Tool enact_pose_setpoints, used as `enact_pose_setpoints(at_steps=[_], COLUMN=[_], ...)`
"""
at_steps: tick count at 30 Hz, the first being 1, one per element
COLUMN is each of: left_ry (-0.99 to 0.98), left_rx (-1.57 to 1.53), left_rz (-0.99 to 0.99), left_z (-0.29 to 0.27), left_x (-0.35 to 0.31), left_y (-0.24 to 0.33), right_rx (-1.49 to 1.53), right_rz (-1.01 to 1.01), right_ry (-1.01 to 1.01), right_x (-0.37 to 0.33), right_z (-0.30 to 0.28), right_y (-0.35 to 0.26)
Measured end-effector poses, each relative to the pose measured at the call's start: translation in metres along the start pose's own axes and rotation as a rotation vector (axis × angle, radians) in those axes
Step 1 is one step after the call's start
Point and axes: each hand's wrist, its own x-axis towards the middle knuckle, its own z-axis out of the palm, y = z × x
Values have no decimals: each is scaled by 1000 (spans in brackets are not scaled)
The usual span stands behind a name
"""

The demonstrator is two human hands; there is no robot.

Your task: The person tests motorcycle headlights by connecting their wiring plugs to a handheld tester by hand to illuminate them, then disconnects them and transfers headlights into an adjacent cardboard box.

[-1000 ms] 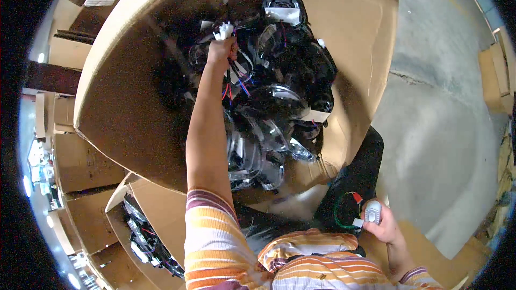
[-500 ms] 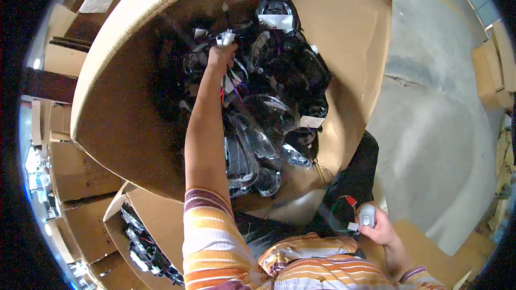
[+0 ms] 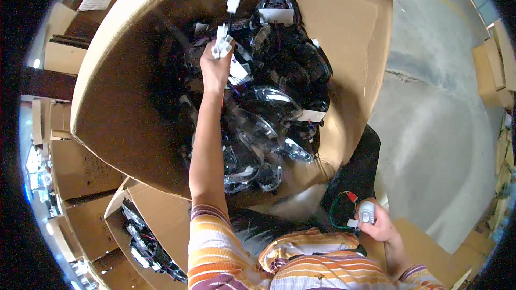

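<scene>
My left hand reaches deep into a large cardboard box, its fingers closed around a bunch of white plug connectors. Another white plug on a dark cable sticks out just beyond them. Under and around that hand lie several black vehicle lamps with clear lenses, loose wires and white labels. Low on the right, my right hand grips a small grey handheld device with an oval button. A thin green wire loops beside it, with a red connector and a small white connector near the fingers.
The tall wall of the cardboard box curves around the lamps. A second carton at lower left holds more lamps. Stacked cartons line the left side, and grey concrete floor stretches along the right.
My left hand has turned and lifted slightly toward me, so the white plugs now show clearly above the lamps. A white label below it is more exposed. My right hand stays almost still.
</scene>
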Motion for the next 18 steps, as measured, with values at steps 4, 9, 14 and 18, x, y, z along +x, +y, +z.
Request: enact_pose_setpoints(at_steps=[4,9,14,18], left_ry=[-61,-229,-405,-456], left_rx=[-29,-201,-151,-85], left_rz=[59,-28,342,247], left_z=[-15,-24,-32,-40], left_x=[-39,-106,-163,-205], left_y=[36,89,113,126], right_rx=[-7,86,71,107], right_rz=[40,33,31,-30], right_ry=[-33,-25,-20,42], right_x=[-4,-11,-22,-27], right_z=[2,10,13,12], right_y=[-4,-3,-5,-8])
